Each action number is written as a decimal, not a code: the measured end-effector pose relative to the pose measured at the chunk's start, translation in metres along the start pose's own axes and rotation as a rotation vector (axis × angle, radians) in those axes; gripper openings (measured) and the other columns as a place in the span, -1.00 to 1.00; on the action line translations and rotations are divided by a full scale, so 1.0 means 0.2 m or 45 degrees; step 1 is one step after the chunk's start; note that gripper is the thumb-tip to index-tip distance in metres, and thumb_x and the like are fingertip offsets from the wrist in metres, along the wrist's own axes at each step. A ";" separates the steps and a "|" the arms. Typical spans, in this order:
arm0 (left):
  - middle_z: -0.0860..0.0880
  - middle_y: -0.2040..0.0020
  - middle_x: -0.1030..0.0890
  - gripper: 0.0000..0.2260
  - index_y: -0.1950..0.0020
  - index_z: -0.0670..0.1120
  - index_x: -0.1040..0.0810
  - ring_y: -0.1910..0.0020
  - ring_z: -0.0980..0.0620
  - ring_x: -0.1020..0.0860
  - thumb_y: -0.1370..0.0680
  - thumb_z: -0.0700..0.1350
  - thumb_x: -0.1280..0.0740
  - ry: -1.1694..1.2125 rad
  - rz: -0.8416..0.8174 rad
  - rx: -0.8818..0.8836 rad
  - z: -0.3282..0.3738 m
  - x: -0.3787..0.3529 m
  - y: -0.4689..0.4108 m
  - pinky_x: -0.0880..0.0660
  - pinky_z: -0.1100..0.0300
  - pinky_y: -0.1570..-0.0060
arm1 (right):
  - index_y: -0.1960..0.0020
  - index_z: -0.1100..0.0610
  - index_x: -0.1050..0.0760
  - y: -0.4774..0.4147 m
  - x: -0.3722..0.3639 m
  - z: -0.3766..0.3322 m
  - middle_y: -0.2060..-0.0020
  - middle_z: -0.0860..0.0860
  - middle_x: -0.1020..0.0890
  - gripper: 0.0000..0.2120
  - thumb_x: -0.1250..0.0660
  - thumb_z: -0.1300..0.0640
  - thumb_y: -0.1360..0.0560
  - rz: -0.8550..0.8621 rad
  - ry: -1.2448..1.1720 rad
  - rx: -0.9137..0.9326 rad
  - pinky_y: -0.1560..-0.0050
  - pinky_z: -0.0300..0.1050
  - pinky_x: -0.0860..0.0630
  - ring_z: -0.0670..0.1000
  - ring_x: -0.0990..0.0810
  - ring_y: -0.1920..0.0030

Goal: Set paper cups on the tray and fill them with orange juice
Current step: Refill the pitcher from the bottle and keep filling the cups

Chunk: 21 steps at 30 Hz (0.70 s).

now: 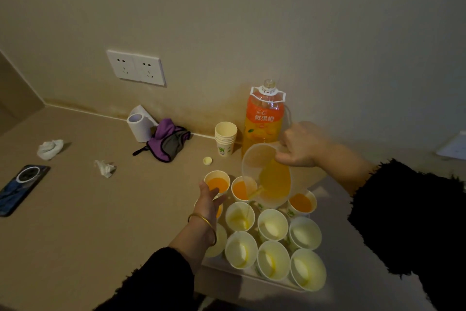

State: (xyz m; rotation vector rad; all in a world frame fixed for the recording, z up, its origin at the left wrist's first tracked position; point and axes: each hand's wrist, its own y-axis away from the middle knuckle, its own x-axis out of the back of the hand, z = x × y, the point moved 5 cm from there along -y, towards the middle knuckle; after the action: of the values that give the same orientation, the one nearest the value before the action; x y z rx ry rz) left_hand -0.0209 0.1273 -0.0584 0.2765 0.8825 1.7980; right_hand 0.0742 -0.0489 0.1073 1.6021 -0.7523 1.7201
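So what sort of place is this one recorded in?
Probably a private room or flat, not a commercial kitchen: a beige counter under a double wall socket, with a phone and crumpled tissue lying about.

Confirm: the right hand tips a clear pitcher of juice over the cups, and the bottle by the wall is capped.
Not capped: the head view shows the bottle open, a yellow cap lying on the counter. The right hand does tip the pitcher.
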 end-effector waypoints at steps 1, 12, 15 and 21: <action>-0.18 -0.20 -0.54 -0.36 -0.39 -0.14 -0.37 -0.45 -0.04 -0.24 -0.59 0.27 0.15 0.007 0.003 0.000 0.00 0.00 0.00 -0.01 0.04 -0.42 | 0.31 0.15 -0.47 0.00 0.00 0.00 0.48 -0.02 -0.38 -0.34 0.15 -0.35 -0.23 -0.006 0.006 -0.002 0.44 -0.22 -0.19 -0.09 -0.31 0.47; -0.20 -0.26 -0.50 -0.37 -0.40 -0.16 -0.35 -0.45 -0.05 -0.25 -0.60 0.24 0.14 0.028 0.002 0.019 -0.01 0.01 0.01 0.01 0.02 -0.44 | 0.41 0.08 -0.32 -0.01 -0.02 -0.03 0.49 -0.03 -0.34 -0.56 0.03 -0.27 -0.30 -0.080 0.088 0.006 0.45 -0.21 -0.16 -0.10 -0.28 0.48; -0.20 -0.31 -0.47 -0.37 -0.41 -0.17 -0.34 -0.45 -0.07 -0.24 -0.60 0.25 0.14 0.022 0.007 0.017 -0.02 0.02 0.00 0.01 0.00 -0.44 | 0.41 0.07 -0.32 -0.01 -0.03 -0.03 0.48 -0.04 -0.34 -0.57 0.03 -0.27 -0.30 -0.086 0.096 0.014 0.44 -0.21 -0.16 -0.10 -0.28 0.47; -0.21 -0.34 -0.44 -0.37 -0.40 -0.18 -0.35 -0.44 -0.08 -0.26 -0.60 0.24 0.12 0.042 0.012 0.010 -0.02 0.02 0.01 -0.03 0.02 -0.44 | 0.42 0.08 -0.33 -0.02 -0.03 -0.04 0.49 -0.03 -0.35 -0.55 0.03 -0.28 -0.30 -0.075 0.094 0.012 0.44 -0.21 -0.17 -0.10 -0.28 0.48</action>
State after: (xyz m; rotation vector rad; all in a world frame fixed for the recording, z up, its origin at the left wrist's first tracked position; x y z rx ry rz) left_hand -0.0269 0.1293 -0.0611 0.2570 0.9131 1.8124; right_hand 0.0720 -0.0415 0.0998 1.5431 -0.6562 1.7326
